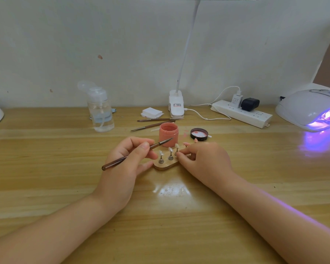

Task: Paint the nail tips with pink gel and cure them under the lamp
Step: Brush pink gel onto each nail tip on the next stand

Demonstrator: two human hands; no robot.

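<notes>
— Forearms first, then our left hand: it pinches the brush, bristle end pointing to 2 o'clock, at the gel jar.

— And our right hand?

— Fingers curled on the wooden stand, steadying it. The tips look unpainted.

— So we judge: painting starts now. Next we dip in the jar, at 12 o'clock from the stand. The lamp glows at 2 o'clock.
</notes>
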